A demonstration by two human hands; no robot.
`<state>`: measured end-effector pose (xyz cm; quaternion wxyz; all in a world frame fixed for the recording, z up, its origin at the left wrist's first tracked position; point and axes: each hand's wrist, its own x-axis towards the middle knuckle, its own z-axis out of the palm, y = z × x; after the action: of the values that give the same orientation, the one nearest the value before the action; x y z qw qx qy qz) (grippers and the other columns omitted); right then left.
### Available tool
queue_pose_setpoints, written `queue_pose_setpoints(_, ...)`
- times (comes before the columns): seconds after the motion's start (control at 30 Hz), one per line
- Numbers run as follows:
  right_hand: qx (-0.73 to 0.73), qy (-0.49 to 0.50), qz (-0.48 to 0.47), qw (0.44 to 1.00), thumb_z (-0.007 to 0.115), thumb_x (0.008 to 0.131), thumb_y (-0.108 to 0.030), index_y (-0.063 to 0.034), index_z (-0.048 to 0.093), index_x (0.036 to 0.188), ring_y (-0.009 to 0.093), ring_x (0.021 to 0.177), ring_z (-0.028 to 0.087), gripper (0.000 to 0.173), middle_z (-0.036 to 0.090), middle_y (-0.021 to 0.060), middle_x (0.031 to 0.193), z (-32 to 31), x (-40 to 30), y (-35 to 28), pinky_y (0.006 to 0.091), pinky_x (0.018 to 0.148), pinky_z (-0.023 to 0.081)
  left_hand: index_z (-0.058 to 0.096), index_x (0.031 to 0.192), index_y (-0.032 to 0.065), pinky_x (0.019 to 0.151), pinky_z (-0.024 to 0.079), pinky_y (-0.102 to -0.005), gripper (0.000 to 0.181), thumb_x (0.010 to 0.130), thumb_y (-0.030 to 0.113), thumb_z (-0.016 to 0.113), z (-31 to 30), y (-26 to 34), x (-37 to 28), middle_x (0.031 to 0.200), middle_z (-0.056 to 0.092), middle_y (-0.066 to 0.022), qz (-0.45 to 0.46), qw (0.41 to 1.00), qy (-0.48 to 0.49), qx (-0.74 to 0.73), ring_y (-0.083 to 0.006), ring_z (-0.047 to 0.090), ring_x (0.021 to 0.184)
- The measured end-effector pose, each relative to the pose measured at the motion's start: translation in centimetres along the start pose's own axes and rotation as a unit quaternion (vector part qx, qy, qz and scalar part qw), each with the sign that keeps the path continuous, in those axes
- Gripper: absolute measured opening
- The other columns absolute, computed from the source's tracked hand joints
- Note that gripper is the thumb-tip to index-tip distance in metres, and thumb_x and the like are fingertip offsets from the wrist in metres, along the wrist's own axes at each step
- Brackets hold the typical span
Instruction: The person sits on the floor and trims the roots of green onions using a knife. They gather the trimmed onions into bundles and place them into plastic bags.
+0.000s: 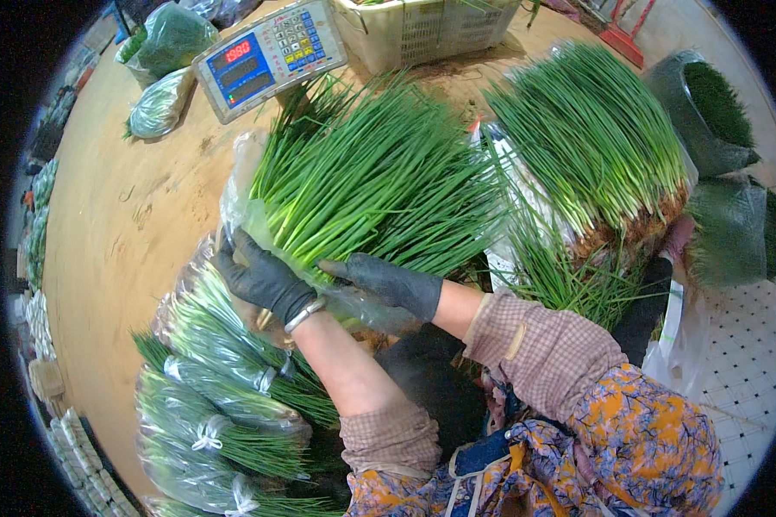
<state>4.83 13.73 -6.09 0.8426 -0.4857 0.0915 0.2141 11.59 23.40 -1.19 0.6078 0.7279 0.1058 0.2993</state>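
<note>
A thick bunch of scallions [375, 181] lies in front of me, its green tops fanned away and to the right. Around its lower end is a clear plastic bag [242, 161]. My left hand [262, 278], in a black glove with a bracelet at the wrist, pinches the bag at its left side. My right hand [388, 284], gloved too, holds the bag's near edge, index finger against the stalks. Its other fingertips are hidden beneath the hand. Below my left forearm are several bagged scallion bundles [213, 381], some tied with white knots.
Behind the bunch stand a digital scale display [268, 61] and a pale plastic crate [427, 32]. A large scallion pile [595, 142] with soil on its roots lies to the right. Filled bags [168, 45] sit at the far left, and a red dustpan [621, 42] is at the back right.
</note>
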Motion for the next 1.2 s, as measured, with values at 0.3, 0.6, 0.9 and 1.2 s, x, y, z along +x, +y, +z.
queue_pose_setpoints(0.3, -0.242, 0.189, 0.004, 0.952, 0.047, 0.076, -0.029, -0.0009, 0.053, 0.073, 0.015, 0.060, 0.051, 0.029, 0.055, 0.0064, 0.066, -10.1, -7.4, -1.0, 0.0288, 0.055, 0.040, 0.043, 0.095, -0.0034, 0.081, 0.031, -0.0320, 0.038, 0.062, 0.004, 0.059, 0.8, -0.8, -0.1, 0.095, 0.046, -0.0156, 0.059, 0.988, -0.016, 0.141, -0.0251, 0.043, 0.089)
queue_pose_setpoints(0.6, -0.319, 0.475, -0.022, 0.820, 0.053, 0.069, -0.018, -0.0003, 0.048, 0.089, 0.022, 0.073, 0.053, 0.027, 0.055, 0.0124, 0.079, -23.8, -21.0, 5.7, 0.0315, 0.065, 0.041, 0.042, 0.099, -0.0023, 0.092, 0.020, -0.0381, 0.034, 0.066, 0.002, 0.051, 4.8, 5.6, -6.5, 0.098, 0.049, -0.0144, 0.238, 0.966, -0.095, 0.034, -0.0270, 0.041, 0.098)
queue_pose_setpoints(0.9, -0.543, 0.598, -0.001, 0.590, 0.049, 0.071, -0.015, -0.0006, 0.039, 0.107, 0.036, 0.093, 0.043, 0.040, 0.045, 0.0217, 0.102, -37.4, -27.6, 5.4, 0.0395, 0.078, 0.035, 0.046, 0.097, 0.0026, 0.092, 0.021, -0.0387, 0.026, 0.072, 0.005, 0.052, 10.5, 8.5, -16.9, 0.107, 0.046, -0.0134, 0.282, 0.874, -0.395, 0.008, -0.0298, 0.030, 0.110)
queue_pose_setpoints(1.2, -0.651, 0.529, 0.255, 0.482, 0.057, 0.061, -0.016, -0.0041, 0.046, 0.095, 0.032, 0.089, 0.042, 0.038, 0.044, 0.0155, 0.098, -37.0, -24.0, 3.2, 0.0395, 0.068, 0.039, 0.046, 0.095, 0.0002, 0.090, 0.025, -0.0412, 0.026, 0.070, 0.003, 0.052, 13.5, 8.5, -18.8, 0.103, 0.047, -0.0167, 0.295, 0.853, -0.430, 0.022, -0.0341, 0.035, 0.105)
